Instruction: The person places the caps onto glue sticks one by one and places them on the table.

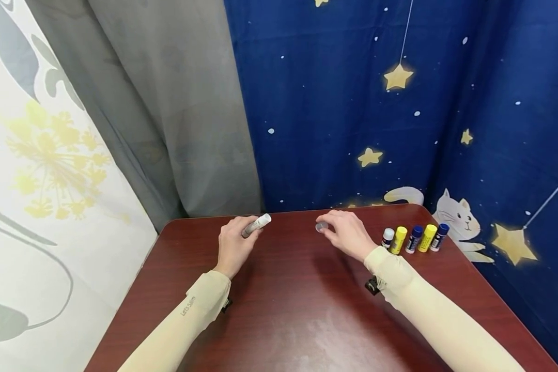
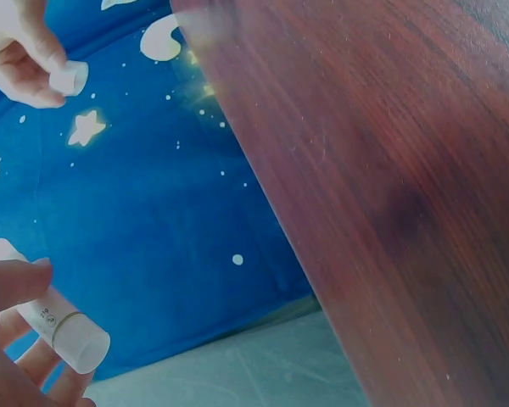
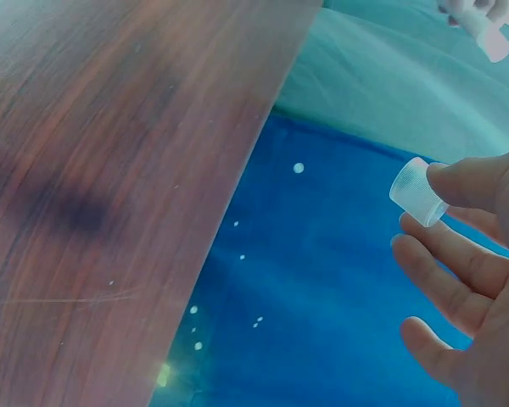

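My left hand [image 1: 234, 247] grips a white glue stick [image 1: 259, 224] above the far left part of the table; its body tilts up to the right. In the left wrist view, thumb and fingers wrap the tube [image 2: 51, 315], and its translucent white end points away from the palm. A small translucent cap [image 1: 321, 226] is pinched between thumb and fingertips of my right hand [image 1: 349, 233], over the table's far right half. The right wrist view shows the ribbed side of this cap [image 3: 418, 193]. Cap and glue stick are apart.
Several glue sticks stand in a row near the table's right edge: a white-capped one [image 1: 388, 236], yellow ones [image 1: 399, 239] and dark blue ones [image 1: 415, 238]. The dark red table [image 1: 279, 305] ends at a grey curtain [image 1: 204, 113] and a blue star-patterned curtain [image 1: 325, 119].
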Available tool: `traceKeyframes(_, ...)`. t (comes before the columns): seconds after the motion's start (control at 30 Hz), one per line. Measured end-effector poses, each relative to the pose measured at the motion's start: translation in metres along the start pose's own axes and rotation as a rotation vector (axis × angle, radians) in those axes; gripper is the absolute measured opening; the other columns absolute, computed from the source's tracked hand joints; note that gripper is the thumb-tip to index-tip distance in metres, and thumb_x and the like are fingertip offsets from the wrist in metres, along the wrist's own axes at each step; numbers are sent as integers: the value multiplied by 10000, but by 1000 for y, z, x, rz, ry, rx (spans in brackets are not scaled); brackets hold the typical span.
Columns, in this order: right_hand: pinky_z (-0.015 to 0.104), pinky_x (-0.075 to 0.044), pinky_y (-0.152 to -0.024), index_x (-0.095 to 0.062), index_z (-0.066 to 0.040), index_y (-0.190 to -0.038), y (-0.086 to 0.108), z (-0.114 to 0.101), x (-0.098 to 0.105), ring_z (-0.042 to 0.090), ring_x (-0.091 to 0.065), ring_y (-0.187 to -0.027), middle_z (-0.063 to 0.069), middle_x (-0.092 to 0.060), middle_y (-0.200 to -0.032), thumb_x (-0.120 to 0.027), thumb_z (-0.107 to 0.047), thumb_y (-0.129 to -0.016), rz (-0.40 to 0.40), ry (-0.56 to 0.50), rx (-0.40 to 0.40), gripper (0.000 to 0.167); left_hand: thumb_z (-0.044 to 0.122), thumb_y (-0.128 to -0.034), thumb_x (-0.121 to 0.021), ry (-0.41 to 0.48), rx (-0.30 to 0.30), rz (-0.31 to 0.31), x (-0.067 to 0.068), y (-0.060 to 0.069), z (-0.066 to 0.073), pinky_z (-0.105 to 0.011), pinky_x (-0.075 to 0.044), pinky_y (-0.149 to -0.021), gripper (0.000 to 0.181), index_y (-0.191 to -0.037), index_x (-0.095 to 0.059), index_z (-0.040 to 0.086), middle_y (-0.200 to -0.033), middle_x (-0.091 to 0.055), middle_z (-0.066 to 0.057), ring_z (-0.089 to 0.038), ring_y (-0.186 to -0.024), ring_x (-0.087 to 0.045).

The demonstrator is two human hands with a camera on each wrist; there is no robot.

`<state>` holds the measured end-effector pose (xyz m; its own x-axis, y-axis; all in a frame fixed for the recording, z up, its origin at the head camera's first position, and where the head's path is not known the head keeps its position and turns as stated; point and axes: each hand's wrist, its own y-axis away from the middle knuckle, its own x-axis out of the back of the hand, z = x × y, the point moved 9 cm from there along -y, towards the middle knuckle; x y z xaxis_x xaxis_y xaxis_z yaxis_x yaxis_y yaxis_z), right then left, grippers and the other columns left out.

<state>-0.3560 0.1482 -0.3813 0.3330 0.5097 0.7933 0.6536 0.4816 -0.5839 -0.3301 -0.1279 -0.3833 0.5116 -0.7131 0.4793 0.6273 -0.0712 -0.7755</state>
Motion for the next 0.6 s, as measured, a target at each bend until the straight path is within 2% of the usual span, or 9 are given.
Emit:
traceKeyframes(0.37,371,-525,-818,-762,-204,-1089,-11,-19,6,140,-658,-891,-60,-722,-1007,-785,-176,-882,46,-67,1,211,137,-815,-853,13,-4,-46,-16,6,8,-450,-419,-785,333,-1134,-761,165,-1027,-707,12,-186,-899,-616)
traceKeyframes(0.6,358,-531,-801,-758,-192,-1117,-14,-30,11,132,-647,-885,-56,-720,-1026,-782,-188,-894,64,-93,9,225,138,-813,-857,22,-18,-45,-21,7,12,-426,-410,-773,364,-1161,-764,187,-1052,-708,16,-184,-923,-622)
